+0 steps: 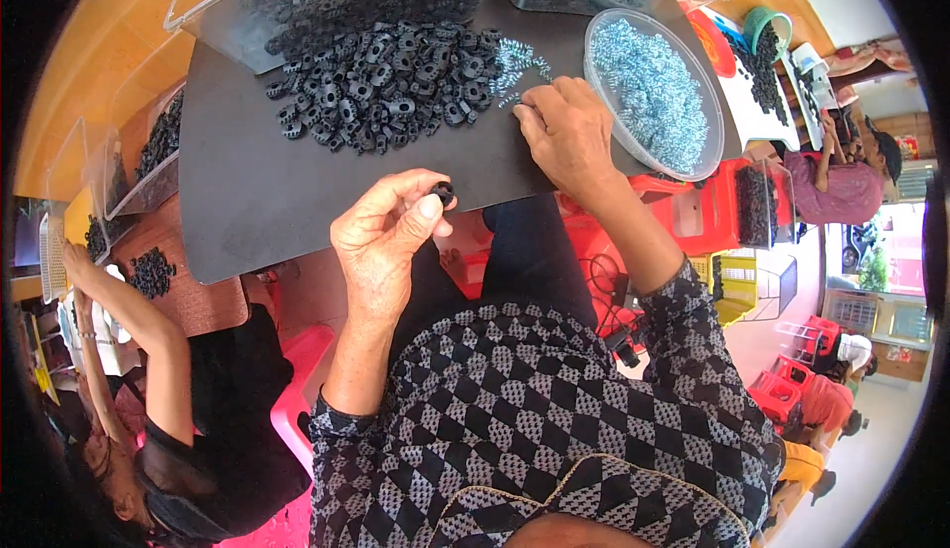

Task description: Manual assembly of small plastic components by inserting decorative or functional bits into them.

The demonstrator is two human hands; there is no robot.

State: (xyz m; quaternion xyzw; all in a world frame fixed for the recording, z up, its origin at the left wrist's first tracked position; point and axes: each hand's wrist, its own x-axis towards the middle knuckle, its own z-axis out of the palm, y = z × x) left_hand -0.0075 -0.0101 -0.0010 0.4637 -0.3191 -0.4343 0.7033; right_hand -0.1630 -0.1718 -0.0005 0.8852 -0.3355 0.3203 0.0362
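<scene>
In my left hand point(374, 227), raised over the table's near edge, a small black plastic piece point(443, 192) is pinched between thumb and fingertips. My right hand point(572, 135) rests low over the dark table point(252, 187), its fingers curled together beside some loose small metal springs point(515, 61). Whether a spring is between those fingertips is hidden. Beyond my hands lies a heap of black plastic pieces with holes point(396, 83), resembling cord-lock bodies. To the right of my right hand, a round clear tub point(719, 142) holds a mass of bluish springs point(653, 93).
Clear plastic bins point(233, 39) of black pieces stand at the table's far side. A co-worker point(213, 429) sits to the left by a brown table point(203, 311). Red stools point(698, 217) and a yellow crate point(737, 286) stand to the right, with more people beyond.
</scene>
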